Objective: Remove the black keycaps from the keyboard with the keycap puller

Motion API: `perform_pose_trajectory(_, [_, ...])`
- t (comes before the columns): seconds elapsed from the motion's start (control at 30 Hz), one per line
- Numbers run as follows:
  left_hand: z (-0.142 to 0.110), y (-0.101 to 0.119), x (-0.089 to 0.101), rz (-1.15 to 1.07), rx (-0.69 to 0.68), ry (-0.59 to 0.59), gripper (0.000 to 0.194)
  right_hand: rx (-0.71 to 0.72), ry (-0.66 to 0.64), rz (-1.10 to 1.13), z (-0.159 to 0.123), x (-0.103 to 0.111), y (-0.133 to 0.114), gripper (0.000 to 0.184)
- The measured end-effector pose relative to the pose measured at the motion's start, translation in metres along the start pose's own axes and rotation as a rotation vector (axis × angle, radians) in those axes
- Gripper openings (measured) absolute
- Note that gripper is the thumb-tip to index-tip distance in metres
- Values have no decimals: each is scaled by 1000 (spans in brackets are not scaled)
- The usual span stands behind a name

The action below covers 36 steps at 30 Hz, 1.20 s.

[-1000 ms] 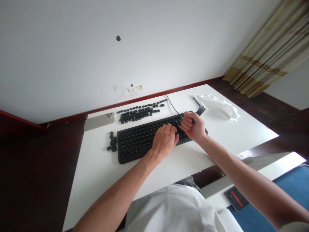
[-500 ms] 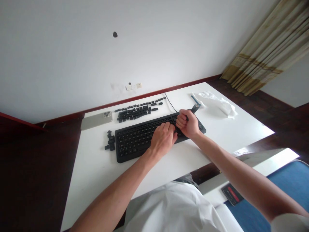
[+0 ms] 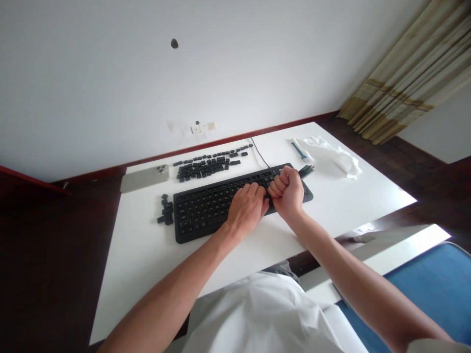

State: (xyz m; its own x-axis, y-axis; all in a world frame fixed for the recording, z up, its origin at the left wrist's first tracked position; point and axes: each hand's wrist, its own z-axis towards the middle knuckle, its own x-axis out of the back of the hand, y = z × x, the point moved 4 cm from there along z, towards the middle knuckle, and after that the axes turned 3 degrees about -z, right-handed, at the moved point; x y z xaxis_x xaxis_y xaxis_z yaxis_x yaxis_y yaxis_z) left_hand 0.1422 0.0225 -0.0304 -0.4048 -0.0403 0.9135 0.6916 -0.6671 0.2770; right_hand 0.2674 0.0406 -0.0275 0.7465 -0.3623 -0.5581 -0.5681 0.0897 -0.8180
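**Black computer keyboard** (image 3: 215, 208): flat on the white table (image 3: 140, 299), nearer the far edge than the near one.
**Left hand** (image 3: 246, 208): on the keyboard's right-hand keys, fingers curled down and close together.
**Right hand** (image 3: 287, 191): a tight fist just beside the left hand, fingers pressed together around a dark pronged tool (image 3: 306, 170), probably a keycap puller, its tips poking out past the knuckles above the keyboard's far right corner.
**Loose black keycaps** (image 3: 206, 167): rows and a cluster along the far edge.
**Small keycap heap** (image 3: 167, 211): just beside the keyboard's left end.
**Smartphone** (image 3: 144, 178): at the far left corner.
**White cloth** (image 3: 327, 156): far right, a blue-handled brush (image 3: 299, 150) touching it.
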Motion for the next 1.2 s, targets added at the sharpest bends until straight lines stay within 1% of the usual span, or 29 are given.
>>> perform_pose_trajectory(0.17, [1, -2, 0, -65, 14, -4, 5, -47, -11, -4, 12, 2, 4, 60])
perform_pose_trajectory(0.27, [2, -3, 0, -73, 22, 2, 6, -53, -28, -10, 11, 0, 5, 57])
perform_pose_trajectory(0.33, [2, -4, -1, -61, 22, 7, 8, -58, -85, -32, 7, -4, 5, 53])
perform_pose_trajectory(0.4, [2, -5, -2, -60, 25, 18, 9, -85, -171, -64, 4, -7, 4, 51])
perform_pose_trajectory(0.47, [2, -5, -2, -82, 33, 29, 8, -108, -219, -72, 6, -7, 3, 52])
perform_pose_trajectory(0.63, [2, -6, -2, -138, 42, 25, 5, -105, -167, -26, 18, 1, 1, 53])
perform_pose_trajectory(0.73, [2, -5, -1, -120, 26, 15, 5, -77, -135, -16, 16, 0, 2, 51])
perform_pose_trajectory(0.87, [2, -5, -1, -110, 29, 5, 6, -26, -94, 10, 11, 0, 3, 53])
perform_pose_trajectory(1.07, [3, -7, -3, -137, 28, 14, 4, -67, -125, 23, 18, 1, 4, 52])
perform_pose_trajectory(1.2, [3, -7, -2, -140, 17, 23, 4, -51, -129, -8, 20, 0, 5, 50])
